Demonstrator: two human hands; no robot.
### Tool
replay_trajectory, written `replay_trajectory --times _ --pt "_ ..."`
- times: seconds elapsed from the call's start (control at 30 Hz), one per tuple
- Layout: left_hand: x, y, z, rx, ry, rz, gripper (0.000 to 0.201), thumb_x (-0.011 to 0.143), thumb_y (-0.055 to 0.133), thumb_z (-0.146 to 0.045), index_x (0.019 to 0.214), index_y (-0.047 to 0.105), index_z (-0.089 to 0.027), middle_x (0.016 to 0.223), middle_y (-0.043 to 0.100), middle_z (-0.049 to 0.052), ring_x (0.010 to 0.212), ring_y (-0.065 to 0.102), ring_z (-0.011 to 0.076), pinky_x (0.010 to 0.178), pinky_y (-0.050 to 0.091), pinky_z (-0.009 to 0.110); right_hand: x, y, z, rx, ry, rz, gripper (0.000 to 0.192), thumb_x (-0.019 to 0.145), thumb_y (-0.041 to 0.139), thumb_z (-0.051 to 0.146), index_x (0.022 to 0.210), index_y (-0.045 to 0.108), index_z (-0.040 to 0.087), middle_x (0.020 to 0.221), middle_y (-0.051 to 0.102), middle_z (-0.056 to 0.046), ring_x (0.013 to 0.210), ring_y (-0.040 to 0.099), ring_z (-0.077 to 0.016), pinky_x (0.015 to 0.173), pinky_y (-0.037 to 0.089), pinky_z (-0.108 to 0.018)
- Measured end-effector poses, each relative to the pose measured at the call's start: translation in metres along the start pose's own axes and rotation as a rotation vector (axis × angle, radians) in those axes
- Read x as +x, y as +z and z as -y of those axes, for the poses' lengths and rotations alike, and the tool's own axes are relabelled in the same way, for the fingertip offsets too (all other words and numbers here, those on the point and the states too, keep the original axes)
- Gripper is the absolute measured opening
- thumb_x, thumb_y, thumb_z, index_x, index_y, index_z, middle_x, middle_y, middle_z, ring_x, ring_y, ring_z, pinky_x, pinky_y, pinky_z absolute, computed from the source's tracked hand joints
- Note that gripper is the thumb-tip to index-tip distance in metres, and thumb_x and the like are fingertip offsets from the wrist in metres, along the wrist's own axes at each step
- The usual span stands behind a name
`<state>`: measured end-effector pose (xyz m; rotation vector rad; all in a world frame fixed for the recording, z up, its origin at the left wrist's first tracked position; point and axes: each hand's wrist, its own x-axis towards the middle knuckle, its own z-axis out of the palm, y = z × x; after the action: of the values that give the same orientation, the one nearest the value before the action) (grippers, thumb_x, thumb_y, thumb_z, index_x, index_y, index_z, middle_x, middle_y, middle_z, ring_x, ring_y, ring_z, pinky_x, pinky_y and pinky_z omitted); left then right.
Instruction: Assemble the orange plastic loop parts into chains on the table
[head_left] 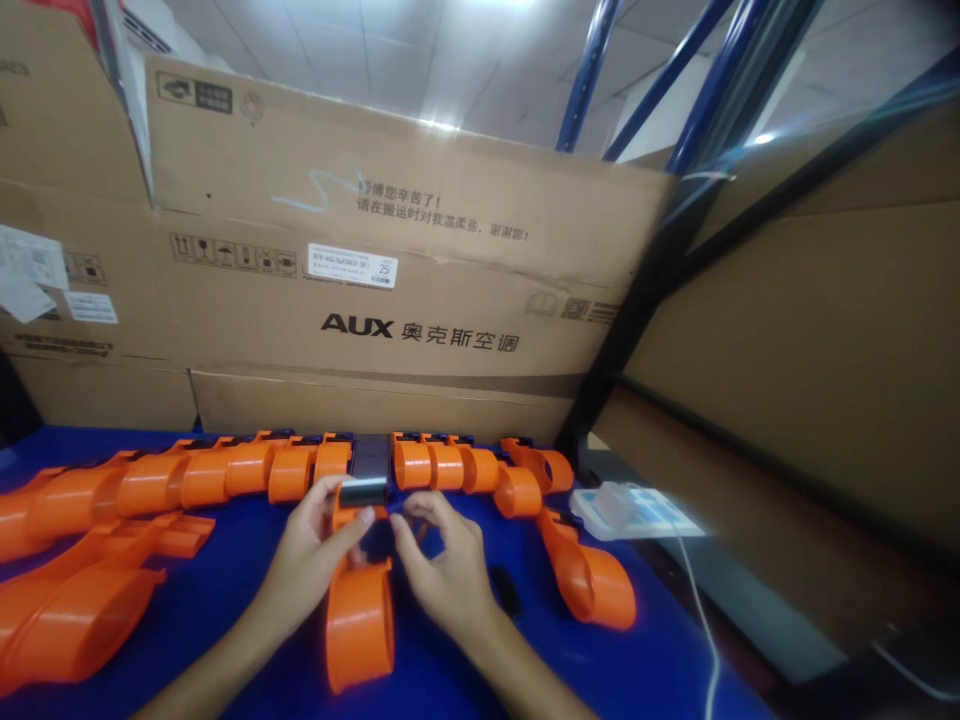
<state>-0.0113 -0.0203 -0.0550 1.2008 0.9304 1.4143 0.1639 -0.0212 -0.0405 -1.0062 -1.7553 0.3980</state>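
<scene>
An orange plastic tape dispenser [360,630] with a wide curved loop is upright in front of me, low over the blue table. My left hand [311,545] is closed on its upper left side, thumb across the front. A shiny black piece with a toothed edge [363,491] lies at its top, just above my left thumb. My right hand [450,560] is at the upper right side, fingers curled, thumb and forefinger close together by the edge; what they pinch is too small to make out. Behind them stands a dark box [372,455].
Rows of similar orange dispensers [247,468] line the back of the blue table [262,680]; larger ones [82,610] lie at left and one [592,580] at right. A small black object [506,590] lies beside my right wrist. Cardboard [420,290] walls the back; a cable [697,590] hangs right.
</scene>
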Motion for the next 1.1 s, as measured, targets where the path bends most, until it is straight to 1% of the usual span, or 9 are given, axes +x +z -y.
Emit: replay_trajectory --times 0.13,0.27,0.43,0.6,0.8,0.9,0.97,1.03,1.1 --pt "-0.002 0.0 0.001 0.019 0.005 -0.003 0.037 0.079 0.075 -0.037 0.108 0.057 -0.023 0.086 0.065 -0.001 0.055 0.059 0.0112 0.059 0.056 0.028 0.001 -0.003 0.002 -0.083 -0.08 0.029 0.006 0.09 0.06 0.027 0.09 0.064 0.021 0.086 0.071 -0.007 0.078 0.065 -0.0209 0.068 0.05 -0.031" --pt "-0.003 0.001 -0.001 0.004 -0.006 -0.016 0.04 0.076 0.077 -0.038 0.107 0.058 -0.023 0.084 0.065 -0.001 0.054 0.059 0.0118 0.059 0.058 0.03 0.002 -0.006 0.001 -0.123 -0.117 0.064 0.006 0.091 0.058 0.027 0.089 0.061 0.022 0.085 0.068 -0.007 0.077 0.063 -0.021 0.068 0.05 -0.031" --pt "-0.003 0.002 -0.001 -0.01 -0.014 -0.016 0.039 0.076 0.077 -0.038 0.107 0.058 -0.024 0.085 0.065 -0.001 0.055 0.059 0.0115 0.058 0.059 0.03 0.007 -0.014 0.004 -0.17 -0.203 0.18 0.009 0.094 0.053 0.024 0.09 0.06 0.022 0.089 0.066 -0.008 0.085 0.06 -0.0228 0.074 0.049 -0.034" --pt "-0.002 0.001 0.0 -0.016 -0.015 -0.022 0.041 0.074 0.078 -0.038 0.107 0.059 -0.023 0.081 0.065 -0.001 0.051 0.058 0.0111 0.055 0.058 0.029 0.013 -0.023 0.012 -0.243 -0.262 0.286 0.015 0.096 0.048 0.022 0.088 0.061 0.022 0.086 0.065 -0.007 0.083 0.056 -0.0224 0.072 0.047 -0.033" --pt "-0.003 0.001 -0.003 -0.023 -0.013 -0.027 0.04 0.075 0.077 -0.038 0.108 0.059 -0.022 0.079 0.066 -0.001 0.052 0.058 0.0112 0.055 0.056 0.027 0.018 -0.024 0.013 -0.291 -0.299 0.348 0.017 0.099 0.047 0.024 0.09 0.061 0.023 0.092 0.068 -0.008 0.082 0.054 -0.0216 0.074 0.046 -0.033" --pt "-0.002 0.001 -0.003 -0.035 -0.022 -0.021 0.04 0.076 0.077 -0.037 0.108 0.059 -0.022 0.076 0.065 -0.002 0.052 0.058 0.0115 0.056 0.056 0.028 0.019 -0.024 0.013 -0.285 -0.3 0.36 0.017 0.099 0.047 0.025 0.089 0.061 0.024 0.09 0.068 -0.007 0.08 0.054 -0.0214 0.074 0.046 -0.033" --pt "-0.002 0.001 -0.003 -0.071 -0.031 -0.01 0.04 0.076 0.078 -0.037 0.108 0.059 -0.022 0.072 0.064 -0.003 0.051 0.058 0.011 0.056 0.056 0.027 0.018 -0.026 0.013 -0.232 -0.278 0.35 0.014 0.098 0.05 0.027 0.089 0.061 0.024 0.091 0.068 -0.007 0.083 0.056 -0.022 0.076 0.047 -0.034" --pt "-0.002 0.002 -0.003 -0.125 -0.056 0.004 0.044 0.076 0.078 -0.036 0.112 0.057 -0.023 0.068 0.063 -0.004 0.051 0.059 0.0114 0.057 0.055 0.026 0.017 -0.028 0.012 -0.13 -0.214 0.305 0.012 0.096 0.054 0.03 0.089 0.061 0.023 0.093 0.068 -0.007 0.087 0.059 -0.0226 0.079 0.048 -0.035" --pt "-0.003 0.002 -0.003 -0.168 -0.092 0.023 0.054 0.076 0.079 -0.036 0.122 0.052 -0.025 0.064 0.064 -0.004 0.052 0.061 0.0135 0.059 0.056 0.029 0.018 -0.029 0.011 0.018 -0.099 0.236 0.012 0.095 0.056 0.033 0.092 0.061 0.022 0.094 0.068 -0.007 0.089 0.062 -0.0221 0.08 0.05 -0.035"
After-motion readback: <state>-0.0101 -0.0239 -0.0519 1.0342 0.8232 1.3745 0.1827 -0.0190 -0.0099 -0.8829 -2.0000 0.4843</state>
